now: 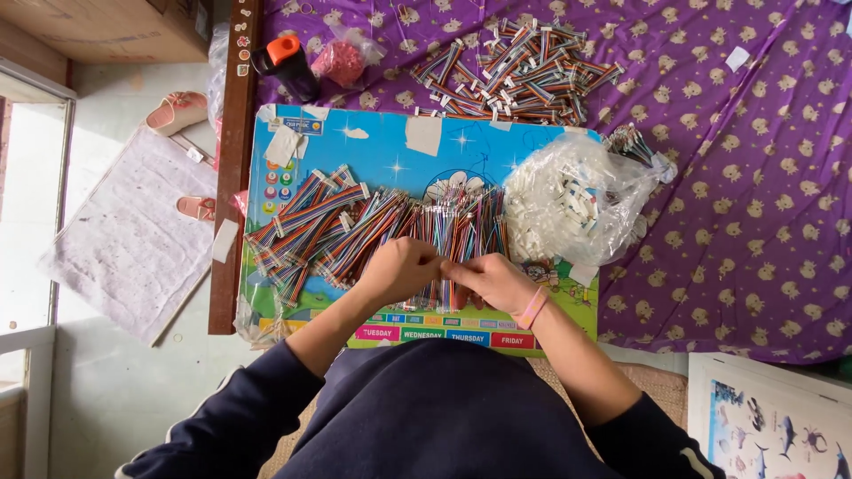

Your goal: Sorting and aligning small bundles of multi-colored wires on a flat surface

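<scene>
1. Over the blue picture board (444, 146) on the purple bedspread (754, 177), my left hand (401, 269) and right hand (491, 279) meet fingertip to fingertip, forearms angled inward from my dark sleeves.
2. Both hands are curled, pinching a small piece between them; what it is, I cannot tell.
3. The rainbow ribbon cables (373, 222) lie spread just beyond and beneath my fingers.
4. The clear bag of white connectors (577, 200) sits near my right hand.

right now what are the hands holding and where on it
Both hands, left hand and right hand, meet over the wires on the board, fingertips pinching something small between them. Probably a wire end, but which part cannot be told.
</scene>
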